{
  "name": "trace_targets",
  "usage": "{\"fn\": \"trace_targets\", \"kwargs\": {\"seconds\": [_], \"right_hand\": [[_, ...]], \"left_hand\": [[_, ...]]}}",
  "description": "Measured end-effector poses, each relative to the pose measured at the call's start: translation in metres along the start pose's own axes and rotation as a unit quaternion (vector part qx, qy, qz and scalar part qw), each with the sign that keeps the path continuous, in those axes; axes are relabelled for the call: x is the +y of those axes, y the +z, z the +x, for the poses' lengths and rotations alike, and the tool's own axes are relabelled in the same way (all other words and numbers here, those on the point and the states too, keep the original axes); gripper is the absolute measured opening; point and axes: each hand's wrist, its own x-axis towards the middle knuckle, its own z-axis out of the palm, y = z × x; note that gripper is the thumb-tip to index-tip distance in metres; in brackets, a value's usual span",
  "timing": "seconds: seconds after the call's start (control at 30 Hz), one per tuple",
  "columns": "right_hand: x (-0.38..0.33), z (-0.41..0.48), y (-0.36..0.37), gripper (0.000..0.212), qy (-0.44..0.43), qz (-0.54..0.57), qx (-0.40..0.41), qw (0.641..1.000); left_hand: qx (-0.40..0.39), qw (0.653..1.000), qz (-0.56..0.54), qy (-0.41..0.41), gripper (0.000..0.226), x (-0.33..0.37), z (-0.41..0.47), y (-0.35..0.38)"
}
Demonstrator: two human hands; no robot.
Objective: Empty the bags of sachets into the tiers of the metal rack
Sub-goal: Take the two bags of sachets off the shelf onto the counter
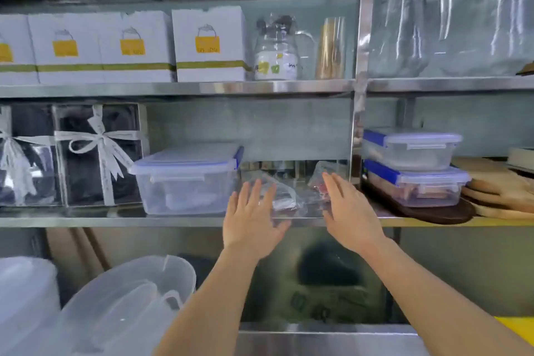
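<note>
While left hand [251, 220] and right hand [351, 211] flank the clear bags [289, 199], grips spread and empty, grasping one seems next.

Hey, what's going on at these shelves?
A person reaches both bare hands toward crumpled clear plastic bags on the middle tier of the stainless steel rack. The left hand and right hand are open, fingers straight, one at each side of the bags, gripping nothing. A clear plastic box with a blue-trimmed lid sits just left of them.
</note>
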Motion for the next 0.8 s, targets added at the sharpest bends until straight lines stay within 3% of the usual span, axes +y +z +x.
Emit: {"fn": "trace_targets", "kwargs": {"seconds": [0.1, 0.2, 0.27, 0.4, 0.5, 0.57, 0.67, 0.8], "right_hand": [[0.006, 0.017, 0.024, 0.077, -0.005, -0.042, -0.015, 0.999], [0.016, 0.031, 0.043, 0.074, -0.035, -0.104, -0.009, 0.994], [0.023, 0.04, 0.05, 0.068, -0.048, -0.142, 0.009, 0.989], [0.022, 0.047, 0.056, 0.044, -0.049, -0.22, -0.018, 0.974], [0.017, 0.044, 0.053, 0.029, -0.056, -0.227, -0.018, 0.972], [0.018, 0.041, 0.054, 0.016, -0.076, -0.234, 0.037, 0.968], [0.025, 0.034, 0.06, 0.019, -0.042, -0.175, 0.083, 0.98], [0.035, 0.019, 0.064, 0.031, -0.053, -0.069, 0.117, 0.989]], "left_hand": [[-0.069, 0.995, 0.067, 0.019, 0.092, -0.001, 0.016, 0.028], [-0.064, 0.993, 0.087, 0.043, 0.098, -0.005, 0.03, 0.048], [-0.015, 0.997, 0.073, 0.036, 0.083, -0.004, 0.034, 0.053], [0.034, 0.997, 0.073, 0.008, 0.032, -0.005, 0.036, 0.047], [0.061, 0.997, 0.025, -0.028, 0.023, -0.01, 0.034, 0.049], [0.091, 0.992, -0.048, -0.067, 0.023, -0.014, 0.029, 0.051], [0.126, 0.941, -0.24, -0.202, 0.021, -0.016, 0.024, 0.051], [0.131, 0.804, -0.467, -0.345, 0.017, -0.02, 0.023, 0.053]]}}
